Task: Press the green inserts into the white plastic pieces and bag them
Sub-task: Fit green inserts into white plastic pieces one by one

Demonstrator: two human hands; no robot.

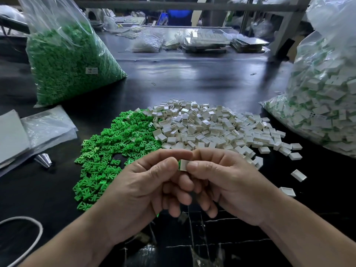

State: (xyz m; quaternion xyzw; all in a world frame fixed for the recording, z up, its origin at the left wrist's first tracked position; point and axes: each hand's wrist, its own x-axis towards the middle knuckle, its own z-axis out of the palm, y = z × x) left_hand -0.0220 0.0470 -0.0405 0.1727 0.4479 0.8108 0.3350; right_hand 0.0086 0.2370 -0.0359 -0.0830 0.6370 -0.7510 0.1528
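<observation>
My left hand (146, 182) and my right hand (227, 182) meet above the near edge of the table and together pinch one white plastic piece (184, 165) between thumbs and forefingers. A sliver of green shows at the piece's left side. Just beyond my hands lies a loose heap of green inserts (111, 149) on the left. It touches a heap of white plastic pieces (212, 128) on the right. A big clear bag of white pieces with green showing inside (323, 105) stands at the right edge.
A large clear bag of green inserts (67, 60) stands at the back left. Flat empty plastic bags (44, 128) lie at the left, a small metal cone (44, 160) beside them. A white cord (28, 228) loops at the near left. Stray white pieces (298, 175) lie right of my hands.
</observation>
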